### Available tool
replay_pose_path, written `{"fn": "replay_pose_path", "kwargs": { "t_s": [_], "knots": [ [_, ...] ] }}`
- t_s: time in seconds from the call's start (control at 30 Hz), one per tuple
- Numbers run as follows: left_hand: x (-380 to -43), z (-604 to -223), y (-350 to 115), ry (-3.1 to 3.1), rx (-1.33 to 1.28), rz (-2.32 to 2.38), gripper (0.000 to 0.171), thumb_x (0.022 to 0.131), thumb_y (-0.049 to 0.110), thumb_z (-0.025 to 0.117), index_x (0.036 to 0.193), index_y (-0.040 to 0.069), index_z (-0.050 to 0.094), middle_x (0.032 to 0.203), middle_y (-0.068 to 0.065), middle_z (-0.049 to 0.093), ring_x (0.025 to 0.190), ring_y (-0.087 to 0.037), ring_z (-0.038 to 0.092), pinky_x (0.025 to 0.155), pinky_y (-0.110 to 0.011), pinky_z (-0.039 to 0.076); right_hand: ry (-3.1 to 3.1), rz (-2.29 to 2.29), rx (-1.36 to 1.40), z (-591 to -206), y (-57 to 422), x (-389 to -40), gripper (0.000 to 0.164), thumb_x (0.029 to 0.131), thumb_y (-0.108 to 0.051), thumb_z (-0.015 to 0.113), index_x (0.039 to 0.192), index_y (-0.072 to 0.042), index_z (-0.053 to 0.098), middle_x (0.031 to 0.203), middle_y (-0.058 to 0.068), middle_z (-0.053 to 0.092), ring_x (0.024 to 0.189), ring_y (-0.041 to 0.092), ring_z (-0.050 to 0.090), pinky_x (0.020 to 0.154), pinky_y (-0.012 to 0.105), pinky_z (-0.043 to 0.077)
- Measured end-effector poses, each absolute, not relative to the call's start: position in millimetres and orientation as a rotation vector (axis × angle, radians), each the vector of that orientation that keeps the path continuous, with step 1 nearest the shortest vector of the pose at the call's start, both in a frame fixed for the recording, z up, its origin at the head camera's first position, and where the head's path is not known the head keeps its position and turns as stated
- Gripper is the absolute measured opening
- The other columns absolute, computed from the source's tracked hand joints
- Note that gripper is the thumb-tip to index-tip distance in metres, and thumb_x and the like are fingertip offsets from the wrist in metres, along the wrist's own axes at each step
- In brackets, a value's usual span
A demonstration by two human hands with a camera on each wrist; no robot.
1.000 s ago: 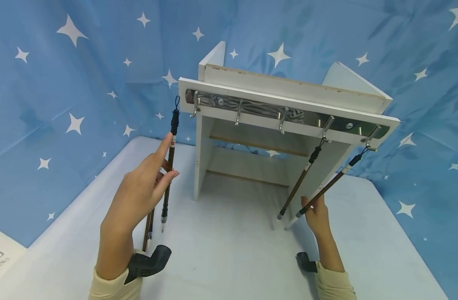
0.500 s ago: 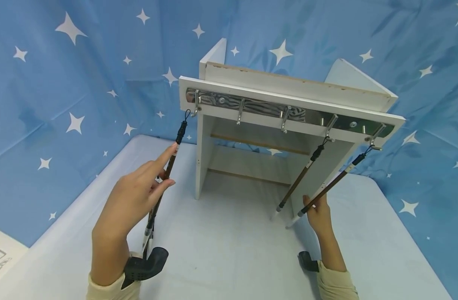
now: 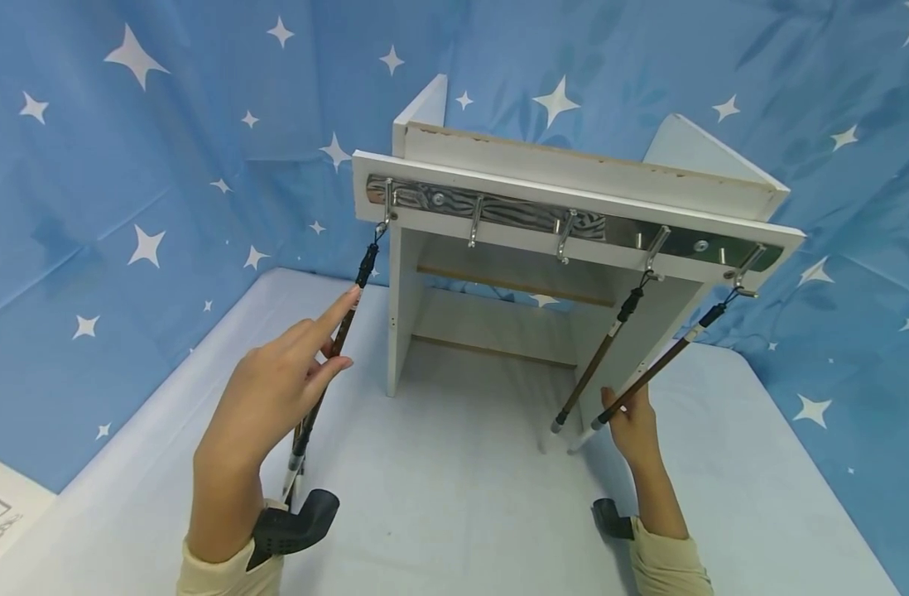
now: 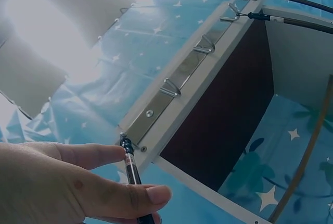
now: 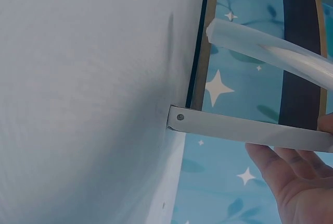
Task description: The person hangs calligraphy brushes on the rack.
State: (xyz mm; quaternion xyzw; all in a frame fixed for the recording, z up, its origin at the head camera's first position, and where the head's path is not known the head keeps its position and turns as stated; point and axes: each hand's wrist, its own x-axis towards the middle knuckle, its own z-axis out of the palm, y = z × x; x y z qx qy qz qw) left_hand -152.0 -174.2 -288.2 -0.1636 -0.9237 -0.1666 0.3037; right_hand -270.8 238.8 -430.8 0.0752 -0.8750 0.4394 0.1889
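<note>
Brown writing brush point(image 3: 343, 331) slants up to the leftmost hook point(image 3: 388, 201), pinched in the left hand point(image 3: 264, 393); whether its cord loop point(image 3: 381, 232) is seated is unclear, so early release could drop it. The right hand point(image 3: 633, 424) grips the white side panel point(image 5: 234, 128); slackening might let the hook shift.

Place: indoor tabletop set, apparently | blue star-print backdrop point(image 3: 201, 124) | 1 pale-covered table point(image 3: 447, 505) | bright overhead lights point(image 4: 47, 34)
</note>
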Motion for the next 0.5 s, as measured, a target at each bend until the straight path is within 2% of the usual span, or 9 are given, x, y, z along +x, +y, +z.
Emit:
{"fn": "replay_pose_path", "kwargs": {
  "t_s": [0.5],
  "knots": [
    [-164, -291, -175, -2.558, -0.395, -0.512, 0.074, 0.083, 0.017, 0.067, 0.144, 0.028, 0.026, 0.079, 0.001, 0.058, 0.053, -0.007, 0.037, 0.048, -0.021, 0.032, -2.469, 1.235, 0.189, -431, 238, -271, 0.045, 0.093, -0.010, 0.045, 0.134, -0.003, 0.028, 0.128, 0.032, 0.044, 0.115, 0.052, 0.044, 0.090, 0.063, 0.039]
  ]
}}
